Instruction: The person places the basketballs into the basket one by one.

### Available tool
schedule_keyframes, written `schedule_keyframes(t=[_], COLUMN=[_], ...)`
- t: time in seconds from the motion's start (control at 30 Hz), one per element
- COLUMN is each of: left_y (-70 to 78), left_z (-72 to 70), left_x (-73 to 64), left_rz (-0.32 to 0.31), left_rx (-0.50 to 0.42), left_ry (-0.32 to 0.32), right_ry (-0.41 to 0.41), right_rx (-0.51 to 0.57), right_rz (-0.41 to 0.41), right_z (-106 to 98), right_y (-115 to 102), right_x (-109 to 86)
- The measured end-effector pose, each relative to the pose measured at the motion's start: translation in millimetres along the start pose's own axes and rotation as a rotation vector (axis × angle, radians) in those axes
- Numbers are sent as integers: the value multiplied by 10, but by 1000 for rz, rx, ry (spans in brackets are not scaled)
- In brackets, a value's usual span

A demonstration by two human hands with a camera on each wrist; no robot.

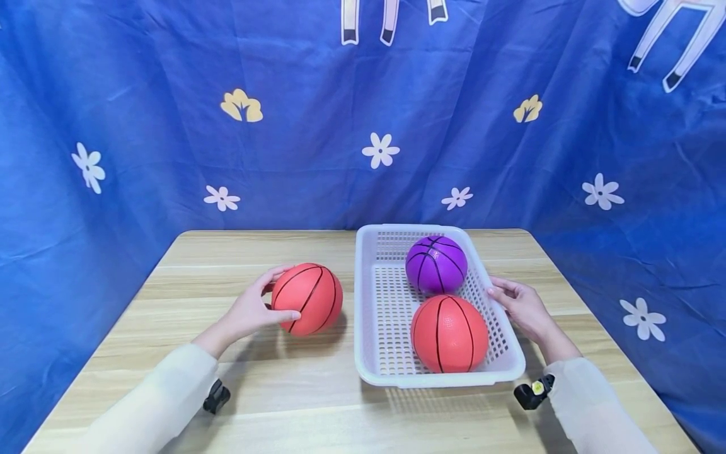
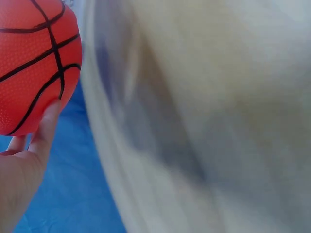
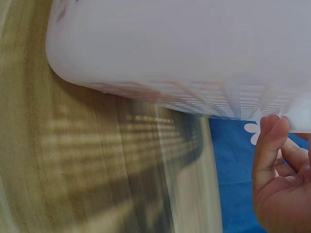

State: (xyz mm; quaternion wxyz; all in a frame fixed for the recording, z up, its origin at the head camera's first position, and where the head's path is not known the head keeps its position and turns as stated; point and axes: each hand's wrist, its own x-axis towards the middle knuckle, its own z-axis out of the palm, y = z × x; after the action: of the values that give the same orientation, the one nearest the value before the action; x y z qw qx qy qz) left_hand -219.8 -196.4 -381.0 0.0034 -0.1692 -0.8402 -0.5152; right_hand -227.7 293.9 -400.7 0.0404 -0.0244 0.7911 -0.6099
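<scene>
My left hand (image 1: pixel 249 310) grips a red toy basketball (image 1: pixel 309 299) with black lines, the thumb across its near side and the fingers behind it. In the left wrist view the same ball (image 2: pixel 36 63) shows at the upper left, with the thumb pressed to its surface. To the right stands a white perforated plastic basket (image 1: pixel 365 302), its long side towards me at a slight angle. Inside it lie a purple toy basketball (image 1: pixel 435 265) at the back and another red toy basketball (image 1: pixel 450 334) in front. My right hand (image 1: pixel 524 308) pinches the basket's right rim; its curled fingers show in the right wrist view.
Everything is on a light wood-grain table (image 1: pixel 306 410). A blue curtain (image 1: pixel 300 176) with white flowers hangs behind the table and along both sides. Black devices (image 1: pixel 217 397) are strapped at both wrists, below the pale sleeves (image 1: pixel 159 403).
</scene>
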Motion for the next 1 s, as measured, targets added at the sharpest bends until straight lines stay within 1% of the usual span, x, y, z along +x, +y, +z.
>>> schedule_keyframes(t=[0.07, 0.2, 0.4, 0.6, 0.77, 0.87, 1.0], left_y=[139, 260, 450, 635, 802, 893, 985], left_z=[-37, -107, -181, -218, -169, -94, 40], left_x=[6, 71, 164, 257, 354, 414, 484], left_rz=[-5, 18, 71, 104, 136, 157, 187], left_rx=[2, 10, 20, -3, -14, -44, -86], left_ry=[-3, 0, 29, 37, 23, -3, -42], right_ry=[-2, -1, 13, 10, 4, 5, 8], right_rx=[4, -5, -36, -27, -12, -11, -17], right_rz=[1, 11, 32, 32, 25, 22, 27], right_z=[0, 3, 5, 8, 7, 8, 12], right_y=[4, 14, 16, 0, -11, -11, -7], right_x=[3, 7, 0, -5, -12, -14, -9])
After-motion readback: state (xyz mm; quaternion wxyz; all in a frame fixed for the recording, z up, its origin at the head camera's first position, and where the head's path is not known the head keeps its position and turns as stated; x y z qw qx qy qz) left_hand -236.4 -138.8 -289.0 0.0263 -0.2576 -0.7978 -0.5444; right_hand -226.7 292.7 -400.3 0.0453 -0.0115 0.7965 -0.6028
